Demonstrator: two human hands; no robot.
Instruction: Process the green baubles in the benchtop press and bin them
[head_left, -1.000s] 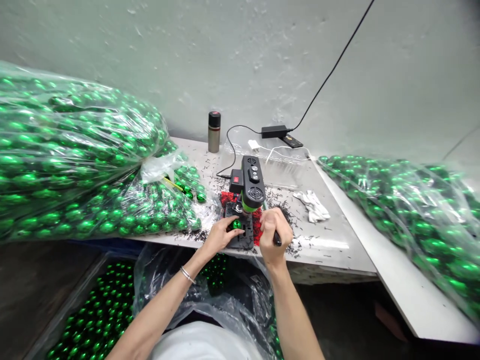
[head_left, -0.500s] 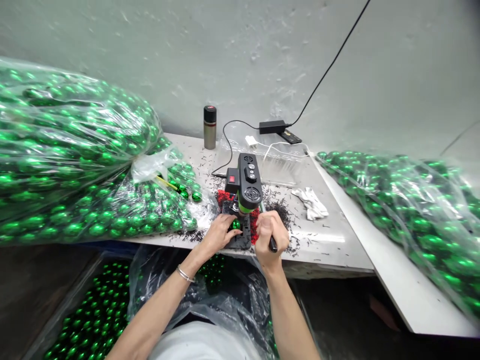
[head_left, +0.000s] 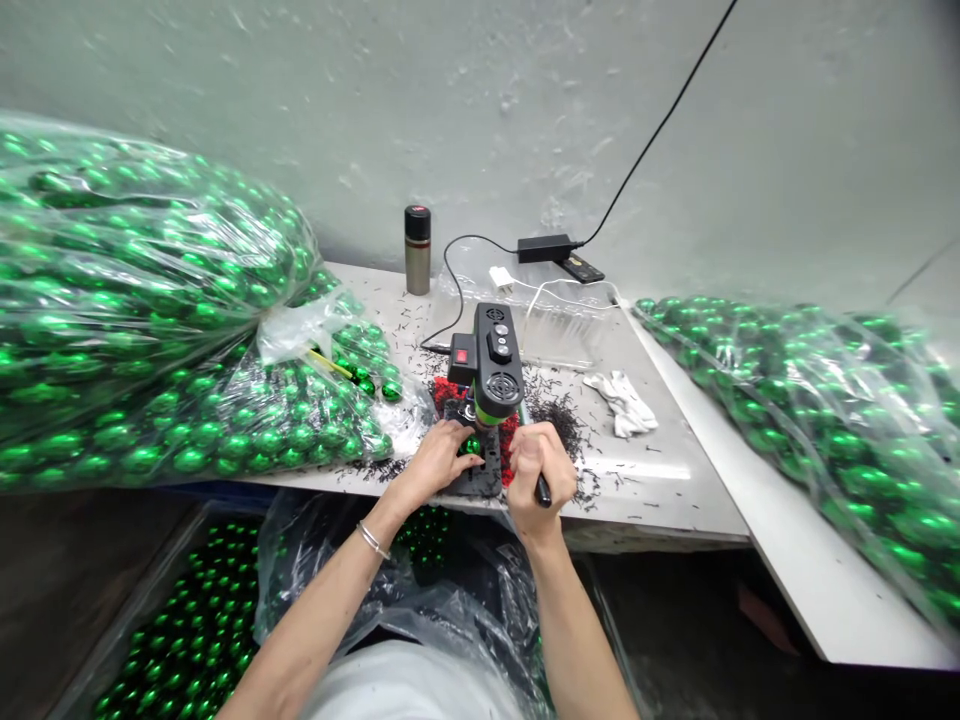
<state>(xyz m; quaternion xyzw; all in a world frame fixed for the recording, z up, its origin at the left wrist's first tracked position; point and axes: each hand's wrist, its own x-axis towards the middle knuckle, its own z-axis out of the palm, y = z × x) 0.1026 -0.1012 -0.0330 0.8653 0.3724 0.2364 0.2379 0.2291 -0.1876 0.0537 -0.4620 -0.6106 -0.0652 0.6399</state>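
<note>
A shiny green ball (head_left: pixel 472 447) sits on the dark base (head_left: pixel 487 472) of a small black bench press (head_left: pixel 498 345), below its head. My left hand (head_left: pixel 439 458) has thumb and fingers closed around the ball from the left. On the press's right side, my right hand (head_left: pixel 541 468) is wrapped in a fist around the lever handle (head_left: pixel 544 490), whose black end sticks out below the fist. Red bits (head_left: pixel 510 440) and a heap of small black slivers (head_left: pixel 553 420) lie around the press.
Clear bags of green balls rest at left (head_left: pixel 150 330) and right (head_left: pixel 817 400). A flask (head_left: pixel 418 250), power adapter (head_left: pixel 545 248), white plug (head_left: pixel 501 279) and white gloves (head_left: pixel 628 405) are on the table (head_left: pixel 675 490). More green balls (head_left: pixel 176 630) are below the front edge.
The view has shifted very slightly. Both hands keep their grips, on the ball and on the lever handle, with almost no visible movement.
</note>
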